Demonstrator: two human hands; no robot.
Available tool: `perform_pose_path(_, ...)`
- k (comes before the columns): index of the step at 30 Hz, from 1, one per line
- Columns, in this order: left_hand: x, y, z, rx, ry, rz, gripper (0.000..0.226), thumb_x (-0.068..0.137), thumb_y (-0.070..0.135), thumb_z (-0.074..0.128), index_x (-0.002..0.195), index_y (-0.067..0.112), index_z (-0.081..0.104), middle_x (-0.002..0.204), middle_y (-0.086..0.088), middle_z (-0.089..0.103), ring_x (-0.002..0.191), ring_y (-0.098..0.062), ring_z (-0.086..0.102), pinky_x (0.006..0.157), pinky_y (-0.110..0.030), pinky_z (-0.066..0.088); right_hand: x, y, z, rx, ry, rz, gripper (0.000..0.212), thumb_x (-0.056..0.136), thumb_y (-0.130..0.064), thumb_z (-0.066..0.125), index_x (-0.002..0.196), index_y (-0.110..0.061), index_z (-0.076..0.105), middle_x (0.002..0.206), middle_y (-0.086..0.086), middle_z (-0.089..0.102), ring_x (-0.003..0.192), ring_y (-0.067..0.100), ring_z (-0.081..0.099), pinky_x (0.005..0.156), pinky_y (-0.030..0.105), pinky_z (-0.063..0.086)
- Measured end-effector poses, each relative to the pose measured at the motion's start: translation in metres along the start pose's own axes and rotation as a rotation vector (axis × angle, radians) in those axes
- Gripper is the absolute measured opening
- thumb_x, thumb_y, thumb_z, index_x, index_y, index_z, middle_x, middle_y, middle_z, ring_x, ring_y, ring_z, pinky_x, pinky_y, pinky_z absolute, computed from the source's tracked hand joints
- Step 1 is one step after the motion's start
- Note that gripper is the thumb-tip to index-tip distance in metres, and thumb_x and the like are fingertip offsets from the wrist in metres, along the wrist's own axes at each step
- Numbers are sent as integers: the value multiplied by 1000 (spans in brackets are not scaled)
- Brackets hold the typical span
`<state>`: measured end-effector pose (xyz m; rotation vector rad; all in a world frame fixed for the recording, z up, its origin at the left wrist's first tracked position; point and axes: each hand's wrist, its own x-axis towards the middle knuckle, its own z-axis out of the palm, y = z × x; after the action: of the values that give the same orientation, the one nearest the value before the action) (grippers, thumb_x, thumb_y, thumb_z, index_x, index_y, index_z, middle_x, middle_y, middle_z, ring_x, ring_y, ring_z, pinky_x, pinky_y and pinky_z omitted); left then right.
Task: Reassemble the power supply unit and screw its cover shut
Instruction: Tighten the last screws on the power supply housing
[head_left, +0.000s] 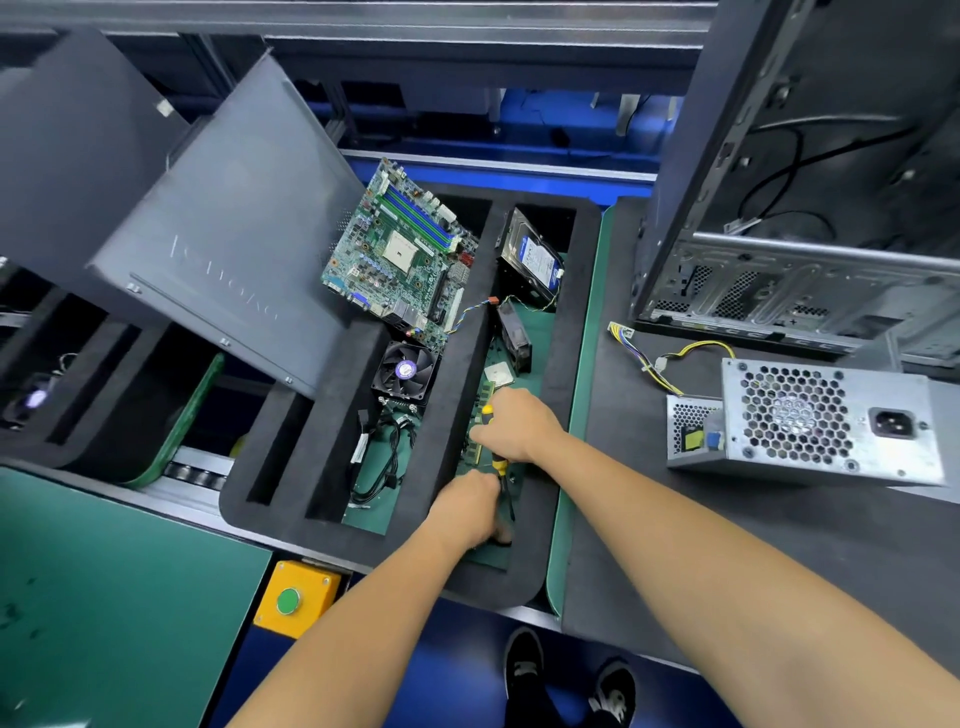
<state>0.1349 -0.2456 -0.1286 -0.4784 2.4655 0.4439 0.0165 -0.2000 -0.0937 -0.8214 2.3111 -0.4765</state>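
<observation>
The silver power supply unit (810, 421) lies on the dark mat at the right, its honeycomb grille and power socket facing me, with its cable bundle (654, 358) trailing to the left. Both my hands are in the right slot of the black foam tray (556, 384). My right hand (517, 423) grips a screwdriver (500, 464) with a yellow and black handle, its shaft pointing down toward me. My left hand (470, 506) reaches into the slot's near end, fingers curled over something hidden beneath them.
The tray also holds a motherboard (402, 254), a cooler fan (405, 371), a hard drive (535, 257), RAM sticks and black cables. An open computer case (800, 208) stands at the right, a grey side panel (223, 228) leans at the left. A yellow button box (297, 597) sits near.
</observation>
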Motion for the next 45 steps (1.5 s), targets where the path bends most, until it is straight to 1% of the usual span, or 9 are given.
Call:
perform_pose_path(3,-2,-2,7,66,-27,-2,25,84,15,65,103,3,54,110,-17,56,99,-36,59,77,-39,48,0,-2,2,-30,-18,-5,30,72,-28,59,59,-12,37,60,4,45,51,21,42,46,27,30)
perform_pose_path(9,0,-3,7,53,-25,7,18,87,4,48,105,1,52,113,-20,55,102,-34,58,74,-34,45,-4,-4,6,-117,-13,-18,30,71,-33,60,59,-14,40,60,1,50,53,16,45,47,26,26)
perform_pose_path(24,-2,-4,7,42,46,7,22,93,7,44,112,-1,50,119,-21,53,107,-32,57,86,-33,45,-12,-5,5,-90,-6,-9,30,72,-35,60,60,-15,41,62,0,50,63,26,49,48,26,27)
perform_pose_path(33,-15,2,-16,-207,82,-3,13,84,12,54,87,0,56,101,-23,61,95,-37,59,72,-35,46,-36,-5,-11,170,22,-5,42,76,-21,62,55,-17,25,52,1,28,53,20,26,50,32,19)
perform_pose_path(36,-20,8,-29,-371,152,-3,9,84,7,48,80,2,56,94,-22,65,87,-34,63,67,-31,47,-48,-8,-26,172,108,-2,41,75,-21,61,53,-16,27,51,2,30,57,24,30,51,33,24)
perform_pose_path(39,-26,21,-50,-659,198,32,24,89,2,41,73,10,57,78,-16,70,59,-12,65,55,-20,48,-64,-16,-54,153,191,-30,40,77,-25,62,53,-16,32,51,4,38,57,29,40,53,34,36)
perform_pose_path(41,-31,33,-67,-802,268,76,29,91,-1,40,73,14,58,67,-6,64,46,-4,57,55,-20,48,-78,-23,-78,146,265,-63,41,80,-28,62,55,-15,33,53,6,40,57,27,40,52,34,34)
perform_pose_path(43,-38,47,-82,-894,329,149,30,92,-2,40,74,14,59,64,0,59,44,-4,53,51,-19,45,-94,-29,-107,138,343,-100,43,82,-28,62,54,-14,32,54,6,38,56,24,37,50,33,28)
perform_pose_path(45,-47,64,-96,-951,372,224,28,93,-1,41,76,11,59,64,3,59,45,-5,51,49,-17,41,-114,-32,-136,128,389,-145,43,83,-27,61,54,-15,32,52,3,39,53,25,44,50,31,31)
